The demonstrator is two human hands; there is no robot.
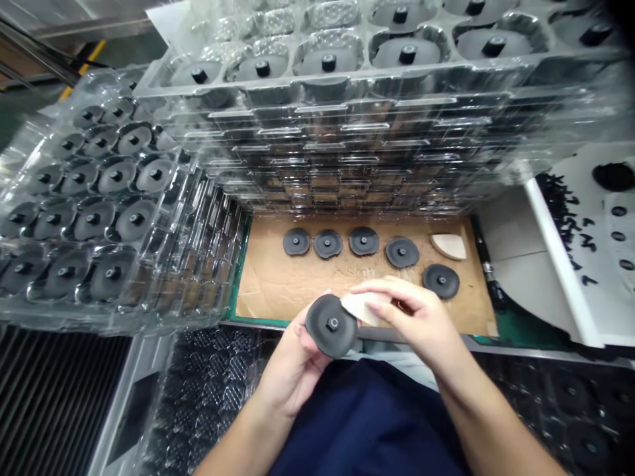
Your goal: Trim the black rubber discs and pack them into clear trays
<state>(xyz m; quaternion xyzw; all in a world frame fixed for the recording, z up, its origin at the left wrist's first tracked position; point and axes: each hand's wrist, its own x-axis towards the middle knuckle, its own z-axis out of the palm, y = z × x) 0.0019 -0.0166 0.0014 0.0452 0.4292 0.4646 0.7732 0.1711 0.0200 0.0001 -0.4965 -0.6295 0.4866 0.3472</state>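
Note:
My left hand (292,367) grips a round dark grey rubber disc (322,340) with a short black stub at its centre, face up. In my right hand (417,314) is a pale, wedge-shaped block (366,309), pinched between thumb and fingers. Its narrow end meets the disc's upper right rim. Beyond my hands, a cardboard sheet (268,284) carries several similar discs (364,241) in a loose row, the rightmost disc (440,281) nearest my right hand. A second pale block (449,246) lies at the cardboard's right end.
Tall stacks of clear plastic trays (342,132) filled with discs rise behind the cardboard, and another stack (99,251) stands left. On the right, a white box (610,284) has small black pieces (563,211) on it. A dark pen-like tool (489,271) lies beside the cardboard.

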